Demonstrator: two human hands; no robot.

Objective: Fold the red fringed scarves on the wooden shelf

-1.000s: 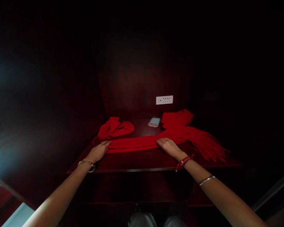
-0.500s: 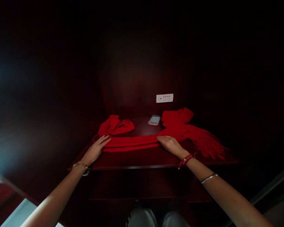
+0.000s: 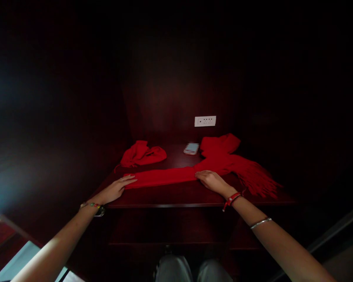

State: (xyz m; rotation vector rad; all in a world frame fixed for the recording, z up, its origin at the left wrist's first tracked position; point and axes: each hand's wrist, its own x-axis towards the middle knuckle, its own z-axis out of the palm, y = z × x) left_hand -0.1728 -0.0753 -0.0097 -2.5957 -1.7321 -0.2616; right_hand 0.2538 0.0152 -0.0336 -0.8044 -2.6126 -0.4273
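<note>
A red scarf (image 3: 161,177) lies on the dark wooden shelf, its near part stretched out as a flat, narrow strip. At the strip's left end my left hand (image 3: 116,190) rests with fingers straight and flat on the cloth. My right hand (image 3: 212,182) has its fingers together and bent, gripping the scarf's near edge at the strip's right end; the thumb is mostly hidden. Beyond that hand the scarf continues into a bunched part and a spread fringe (image 3: 257,178). Behind my left hand sits a crumpled red cloth (image 3: 142,153), apart from the strip.
A small pale, blurred-out object (image 3: 191,148) lies at the back of the shelf (image 3: 164,197). A white power socket (image 3: 205,121) is on the back wall. Dark side panels stand left and right. A lower shelf (image 3: 164,235) and my knees show below.
My left hand has moved slightly left and nearer to me. Two layers with a dark gap between them now show as one flat strip. The right hand stays nearly in place.
</note>
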